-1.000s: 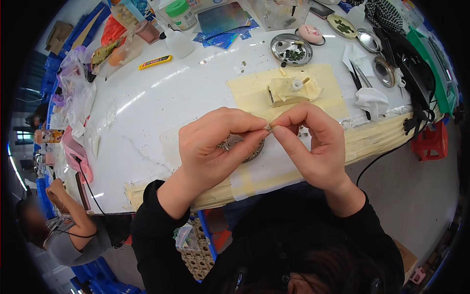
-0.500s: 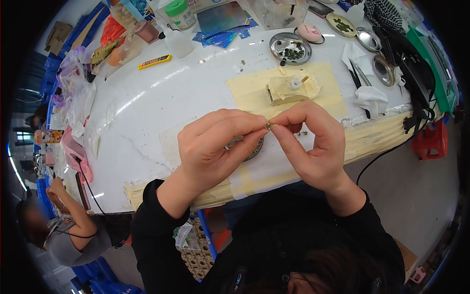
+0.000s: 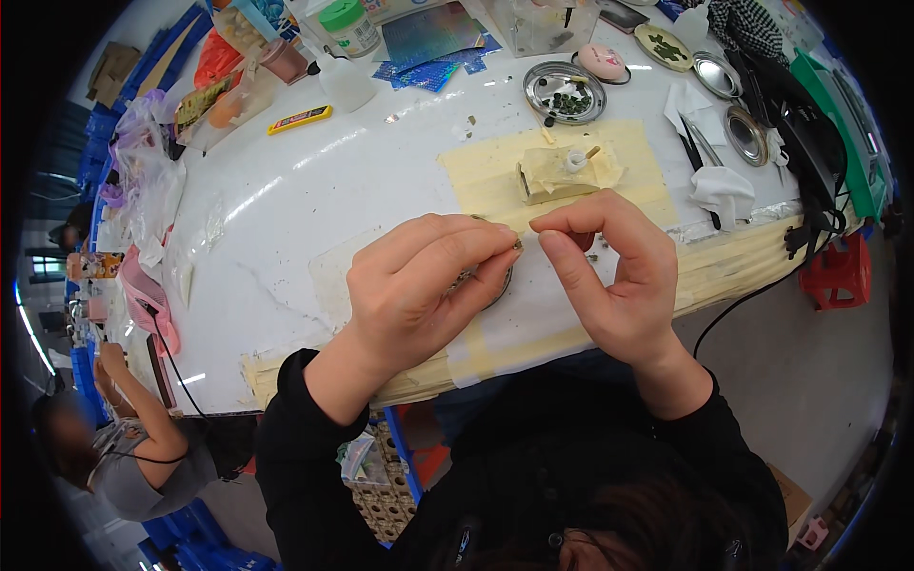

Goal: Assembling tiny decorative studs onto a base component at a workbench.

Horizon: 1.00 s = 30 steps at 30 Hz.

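Between thumb and forefinger, my left hand pinches a tiny dark and gold piece; its exact kind is too small to tell. My right hand is just to the right of it, apart from the piece, with thumb and forefinger parted and nothing visible between them. A round dish lies on the table under my left hand, mostly hidden by it. Beyond my hands, a small block wrapped in yellowish tape holds a white piece and a short stick on top.
At the back right, a metal dish holds small dark green pieces, near a pink oval item. Tweezers and crumpled tissue lie to the right. A yellow case is far left. Another person sits at left.
My right hand has come away from the small piece, its thumb and forefinger parting and shifting slightly right. My left hand still pinches the piece, nearly unmoved.
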### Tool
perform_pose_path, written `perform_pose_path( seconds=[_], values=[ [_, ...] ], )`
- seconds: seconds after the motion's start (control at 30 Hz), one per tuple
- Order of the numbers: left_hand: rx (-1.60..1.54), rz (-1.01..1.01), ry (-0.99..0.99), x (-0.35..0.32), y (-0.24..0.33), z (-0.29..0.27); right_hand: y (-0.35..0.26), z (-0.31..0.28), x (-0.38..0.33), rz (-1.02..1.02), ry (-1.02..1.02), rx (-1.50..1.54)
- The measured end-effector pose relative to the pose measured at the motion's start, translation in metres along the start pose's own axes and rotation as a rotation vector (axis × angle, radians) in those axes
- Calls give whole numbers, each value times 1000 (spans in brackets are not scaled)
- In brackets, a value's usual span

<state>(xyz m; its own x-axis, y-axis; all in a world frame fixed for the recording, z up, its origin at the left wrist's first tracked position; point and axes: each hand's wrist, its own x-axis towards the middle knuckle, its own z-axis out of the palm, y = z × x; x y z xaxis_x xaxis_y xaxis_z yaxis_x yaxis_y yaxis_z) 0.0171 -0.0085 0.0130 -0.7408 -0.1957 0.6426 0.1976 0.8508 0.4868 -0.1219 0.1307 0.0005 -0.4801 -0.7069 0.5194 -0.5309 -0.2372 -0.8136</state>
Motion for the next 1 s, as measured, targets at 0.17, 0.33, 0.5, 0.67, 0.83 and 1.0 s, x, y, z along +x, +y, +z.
perform_pose_path(
  seconds=[0.17,0.33,0.5,0.67,0.83,1.0],
  values=[
    [-30,-27,1,-1,1,0,9,-16,6,-56,107,-111],
    [-64,-82,-16,0,1,-1,20,-35,26,-163,194,-457],
    [-77,-100,-12,0,2,1,28,-31,31,-152,95,-539],
    [-90,-113,-19,0,2,0,28,-32,32,-192,118,-506],
    [-110,-123,-18,-2,1,1,3,-30,24,-243,255,-248],
    [-98,-100,-9,0,3,2,1,-9,3,55,64,356]
  ],
)
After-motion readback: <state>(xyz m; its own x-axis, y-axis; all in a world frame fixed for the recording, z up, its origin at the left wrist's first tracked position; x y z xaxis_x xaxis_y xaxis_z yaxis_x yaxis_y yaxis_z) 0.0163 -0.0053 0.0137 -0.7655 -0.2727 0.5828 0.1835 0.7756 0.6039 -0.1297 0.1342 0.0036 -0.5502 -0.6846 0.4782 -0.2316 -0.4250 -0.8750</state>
